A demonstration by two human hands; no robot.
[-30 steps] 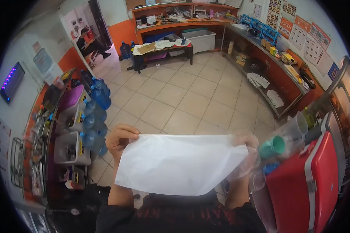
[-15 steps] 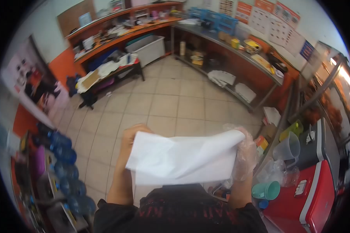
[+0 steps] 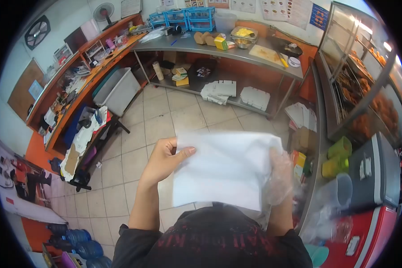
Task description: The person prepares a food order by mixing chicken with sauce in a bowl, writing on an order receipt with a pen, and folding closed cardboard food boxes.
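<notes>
A white sheet of paper is stretched between my two hands in front of my dark shirt. My left hand pinches its left edge, with the thumb on the near face and the other fingers behind it. At the right edge my right hand, in a clear plastic glove, grips the paper; its fingers are blurred. The sheet hangs slightly creased, above the tiled floor.
Beyond the floor stands a steel table with food trays and a cutting board. At right are a glass food case, green jugs and a red cooler. Water bottles stand lower left.
The head view has turned to the right, bringing more of the steel table and food case into sight. My left thumb now shows on the near face of the paper, which both hands still hold.
</notes>
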